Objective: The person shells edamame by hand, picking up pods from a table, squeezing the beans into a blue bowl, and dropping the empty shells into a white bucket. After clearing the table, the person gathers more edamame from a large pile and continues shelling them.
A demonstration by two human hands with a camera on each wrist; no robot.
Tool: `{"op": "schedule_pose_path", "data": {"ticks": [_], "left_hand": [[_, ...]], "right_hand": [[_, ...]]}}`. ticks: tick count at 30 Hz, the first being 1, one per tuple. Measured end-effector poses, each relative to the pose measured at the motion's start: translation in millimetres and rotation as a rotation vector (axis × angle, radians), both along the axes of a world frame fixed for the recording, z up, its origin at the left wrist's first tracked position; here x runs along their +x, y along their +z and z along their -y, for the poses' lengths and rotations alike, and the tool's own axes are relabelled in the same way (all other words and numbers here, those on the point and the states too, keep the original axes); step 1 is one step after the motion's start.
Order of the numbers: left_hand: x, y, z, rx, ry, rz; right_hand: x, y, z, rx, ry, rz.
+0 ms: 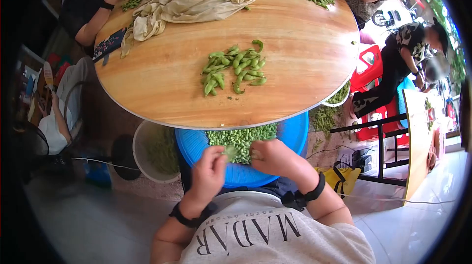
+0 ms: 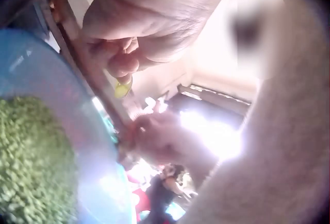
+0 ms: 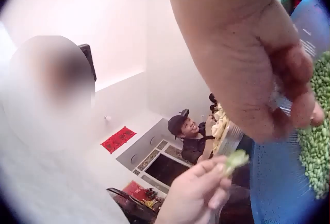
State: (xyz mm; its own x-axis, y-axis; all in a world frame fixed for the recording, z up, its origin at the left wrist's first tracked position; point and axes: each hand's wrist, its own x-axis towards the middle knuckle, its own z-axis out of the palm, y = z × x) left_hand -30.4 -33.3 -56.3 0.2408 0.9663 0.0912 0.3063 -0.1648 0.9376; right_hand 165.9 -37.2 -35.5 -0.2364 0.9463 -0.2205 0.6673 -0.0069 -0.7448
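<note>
Left hand (image 1: 209, 170) pinches an edamame pod (image 1: 229, 152) at its fingertips, over the blue basin (image 1: 290, 131). Pod points toward right hand (image 1: 273, 158), just beside. Right hand's fingers are curled above the shelled beans (image 1: 241, 141); cannot tell whether they grip anything. Unshelled pods (image 1: 235, 67) lie beyond on the round table (image 1: 305, 57). Wrist views are blurred.

Bright daylight, fisheye vignetting at the edges; both wrist views are blurred and glare-washed.

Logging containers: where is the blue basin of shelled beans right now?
Head view, centre: the blue basin sits below the near edge of the round table, under the left hand and right hand.
</note>
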Motion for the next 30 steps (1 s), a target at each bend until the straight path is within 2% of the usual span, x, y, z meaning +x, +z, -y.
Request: {"op": "schedule_pose_path", "data": {"ticks": [2,3,4,6,8,9,12,13,15,19,22,24,25,29,30], "left_hand": [[-37.7,-21.2,-13.4,0.083,0.117,-0.12],[-55.2,-20.6,-18.2,-0.01,0.196,-0.171],[-71.8,-19.0,-23.3,-0.103,0.276,-0.22],[-108.1,-20.3,-31.8,-0.112,0.285,-0.655],[-120.0,-6.7,-36.5,-0.135,0.243,-0.964],[-131.2,-14.2,-37.9,-0.045,0.195,-1.069],[-104.5,15.3,-47.6,-0.521,0.194,-0.4],[-94.9,19.1,-47.7,-0.593,0.156,-0.152],[-77.1,32.6,-50.2,-0.582,0.008,0.056],[-31.0,57.4,-63.0,-0.539,-0.045,0.435],[7.5,60.2,-75.0,-0.73,-0.017,0.774],[20.1,51.2,-78.7,-0.74,-0.1,0.816],[22.4,48.1,-78.7,-0.744,-0.145,0.836],[23.1,48.1,-66.8,-0.627,-0.149,0.604],[22.6,51.8,-63.9,-0.6,-0.137,0.571]], "right_hand": [[12.9,15.0,-3.9,-0.079,0.135,0.187],[18.4,27.6,-8.6,-0.081,0.144,0.2],[23.7,33.7,-17.7,0.058,0.101,0.144],[33.5,43.0,-42.2,0.336,0.016,0.032],[30.2,50.5,-76.7,0.503,-0.16,0.084],[30.6,51.2,-94.4,0.536,-0.12,0.116],[28.4,39.6,-130.6,0.573,0.015,0.215],[26.2,32.7,-137.9,0.55,0.066,0.249],[23.0,34.0,-142.7,0.529,0.129,0.349],[22.0,37.4,-136.1,0.69,0.065,-0.069],[10.1,47.1,-110.9,0.701,0.094,-0.209],[0.2,46.3,-92.2,0.688,0.173,-0.224],[-0.3,42.1,-83.6,0.677,0.182,-0.121],[13.1,48.4,-63.0,0.454,0.079,-0.448],[19.0,47.0,-57.4,0.271,-0.004,-0.587]]}}
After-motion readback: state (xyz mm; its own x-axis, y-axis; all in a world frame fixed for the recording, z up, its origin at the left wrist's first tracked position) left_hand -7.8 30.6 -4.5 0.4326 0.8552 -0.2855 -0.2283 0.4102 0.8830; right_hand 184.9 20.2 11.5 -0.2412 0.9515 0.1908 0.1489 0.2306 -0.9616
